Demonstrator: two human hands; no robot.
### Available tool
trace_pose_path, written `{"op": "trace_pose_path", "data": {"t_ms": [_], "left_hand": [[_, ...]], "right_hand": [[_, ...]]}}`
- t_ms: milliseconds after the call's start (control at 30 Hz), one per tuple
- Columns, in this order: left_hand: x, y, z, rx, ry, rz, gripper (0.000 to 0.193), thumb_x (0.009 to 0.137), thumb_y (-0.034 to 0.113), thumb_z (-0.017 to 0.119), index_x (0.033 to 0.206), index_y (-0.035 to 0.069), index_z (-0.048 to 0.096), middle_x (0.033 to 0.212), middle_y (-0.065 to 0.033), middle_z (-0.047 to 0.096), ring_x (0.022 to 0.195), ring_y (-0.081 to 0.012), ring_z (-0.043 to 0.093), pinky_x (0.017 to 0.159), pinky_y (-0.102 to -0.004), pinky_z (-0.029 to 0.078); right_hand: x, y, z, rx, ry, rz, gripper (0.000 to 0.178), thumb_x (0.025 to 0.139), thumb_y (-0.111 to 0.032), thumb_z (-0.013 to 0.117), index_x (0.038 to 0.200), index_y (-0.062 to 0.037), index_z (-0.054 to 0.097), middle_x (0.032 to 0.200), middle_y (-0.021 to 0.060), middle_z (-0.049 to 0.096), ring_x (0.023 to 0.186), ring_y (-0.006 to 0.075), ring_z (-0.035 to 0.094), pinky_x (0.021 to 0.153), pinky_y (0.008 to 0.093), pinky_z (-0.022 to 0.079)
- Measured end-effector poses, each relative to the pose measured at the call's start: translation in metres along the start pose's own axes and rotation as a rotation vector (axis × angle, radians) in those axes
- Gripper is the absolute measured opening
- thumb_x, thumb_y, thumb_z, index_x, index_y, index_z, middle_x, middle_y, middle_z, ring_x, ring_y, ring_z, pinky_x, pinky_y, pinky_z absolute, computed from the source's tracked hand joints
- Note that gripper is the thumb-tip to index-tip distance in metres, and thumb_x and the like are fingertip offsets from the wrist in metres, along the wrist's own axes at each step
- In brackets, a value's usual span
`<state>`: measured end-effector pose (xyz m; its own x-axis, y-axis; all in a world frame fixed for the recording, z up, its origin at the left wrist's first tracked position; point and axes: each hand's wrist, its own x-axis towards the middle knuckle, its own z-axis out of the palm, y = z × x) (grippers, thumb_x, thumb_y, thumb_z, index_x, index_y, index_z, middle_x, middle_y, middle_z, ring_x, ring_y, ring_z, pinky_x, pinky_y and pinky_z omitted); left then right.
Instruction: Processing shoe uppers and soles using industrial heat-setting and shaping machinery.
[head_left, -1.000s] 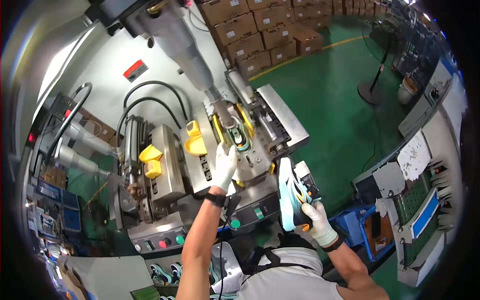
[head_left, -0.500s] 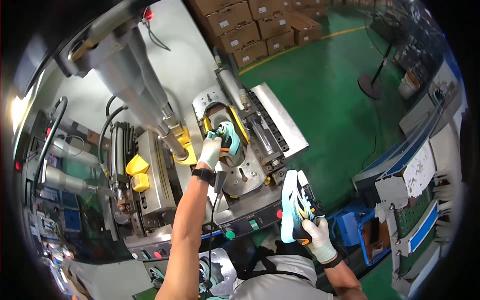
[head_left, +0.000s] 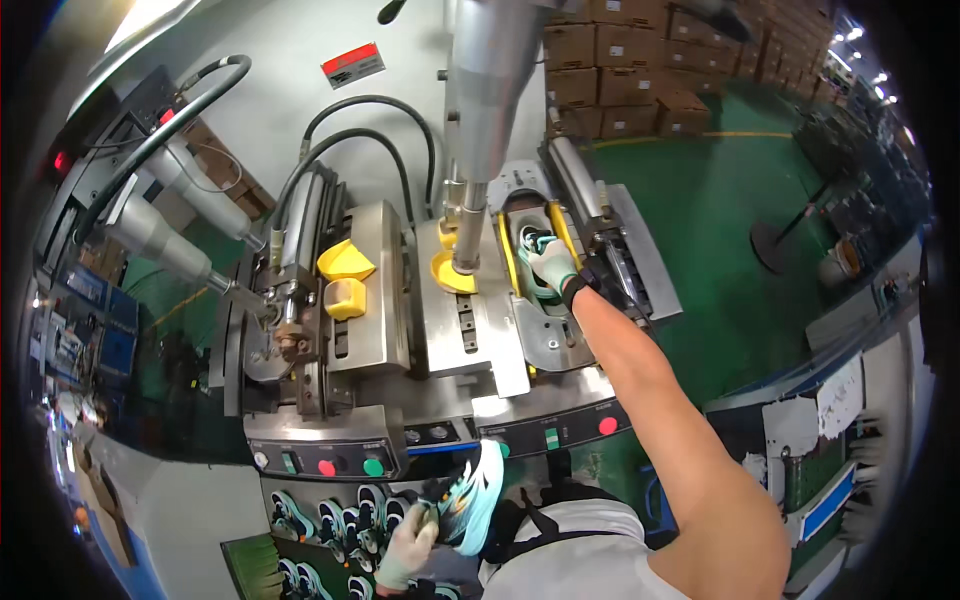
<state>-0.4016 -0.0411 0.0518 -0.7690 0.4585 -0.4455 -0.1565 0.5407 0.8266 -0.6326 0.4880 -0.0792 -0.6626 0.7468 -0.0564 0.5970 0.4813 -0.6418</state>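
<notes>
My gloved right hand (head_left: 553,264) reaches to the right station of the press and grips a teal-and-black sneaker (head_left: 533,291). That sneaker sits between the yellow side pads (head_left: 563,235) and is largely covered by the hand. At the lower middle, my gloved left hand (head_left: 412,545) is closed on a second sneaker (head_left: 481,498), with a pale teal sole and a dark upper. This sneaker is tilted in front of the machine's control panel (head_left: 550,432), beside a rack of similar sneakers (head_left: 370,515).
A metal press cylinder (head_left: 485,110) hangs left of my right hand, above a yellow pad (head_left: 452,272). Further left, the other station holds yellow blocks (head_left: 346,298). Cardboard boxes (head_left: 628,45) are stacked behind, and a fan stand (head_left: 775,245) is at right.
My left hand has gone from the press to the lower left and now holds a sneaker there. My right hand has moved from the lower right to the sneaker in the press. The view has shifted left.
</notes>
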Motion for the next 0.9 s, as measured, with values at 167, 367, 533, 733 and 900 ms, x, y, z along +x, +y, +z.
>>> {"op": "trace_pose_path", "data": {"t_ms": [167, 367, 533, 733, 900], "left_hand": [[-0.069, -0.118, 0.018, 0.091, 0.320, -0.143, 0.038, 0.095, 0.015, 0.055, 0.127, -0.005, 0.053, 0.105, -0.0220, 0.066, 0.094, -0.0303, 0.066, 0.086, -0.0395, 0.051], [-0.025, -0.242, 0.070, 0.086, 0.542, -0.071, 0.063, 0.092, 0.010, 0.054, 0.146, -0.013, 0.031, 0.139, -0.0356, 0.047, 0.129, -0.0470, 0.049, 0.108, -0.0459, 0.039], [-0.022, -0.282, 0.083, 0.113, 0.666, -0.085, 0.068, 0.086, 0.007, 0.060, 0.145, -0.013, 0.031, 0.132, -0.0350, 0.050, 0.124, -0.0471, 0.050, 0.105, -0.0482, 0.042], [-0.021, -0.290, 0.080, 0.028, 0.605, -0.095, 0.061, 0.091, 0.018, 0.063, 0.145, 0.000, 0.040, 0.137, -0.0260, 0.051, 0.126, -0.0443, 0.050, 0.106, -0.0481, 0.043], [-0.069, -0.265, 0.021, 0.021, 0.913, 0.127, 0.056, 0.093, 0.013, 0.065, 0.143, -0.002, 0.044, 0.140, -0.0252, 0.050, 0.131, -0.0409, 0.048, 0.110, -0.0436, 0.041]], "right_hand": [[0.008, 0.026, 0.043, 0.018, 0.081, -0.085, 0.056, 0.083, -0.037, 0.073, 0.120, 0.0021, 0.057, 0.106, 0.0241, 0.068, 0.097, 0.0409, 0.069, 0.087, 0.0474, 0.055], [-0.012, 0.002, -0.001, 0.023, -0.315, -0.099, 0.033, 0.086, -0.032, 0.068, 0.093, 0.0005, 0.070, 0.080, 0.0170, 0.071, 0.075, 0.0284, 0.072, 0.069, 0.0436, 0.056], [-0.256, -0.067, -0.040, 0.386, -0.096, -0.696, 0.073, 0.096, -0.020, 0.063, 0.153, 0.0075, 0.027, 0.154, 0.0294, 0.037, 0.144, 0.0352, 0.038, 0.121, 0.0388, 0.025], [-0.398, 0.007, 0.061, -0.913, -0.413, -0.986, 0.098, 0.076, -0.029, 0.081, 0.149, 0.0117, 0.029, 0.159, 0.0334, 0.020, 0.150, 0.0472, 0.016, 0.122, 0.0567, 0.014], [-0.423, 0.023, 0.090, -0.448, -0.419, -1.077, 0.096, 0.081, -0.031, 0.078, 0.150, 0.0112, 0.026, 0.155, 0.0367, 0.024, 0.147, 0.0515, 0.020, 0.119, 0.0604, 0.016]]}}
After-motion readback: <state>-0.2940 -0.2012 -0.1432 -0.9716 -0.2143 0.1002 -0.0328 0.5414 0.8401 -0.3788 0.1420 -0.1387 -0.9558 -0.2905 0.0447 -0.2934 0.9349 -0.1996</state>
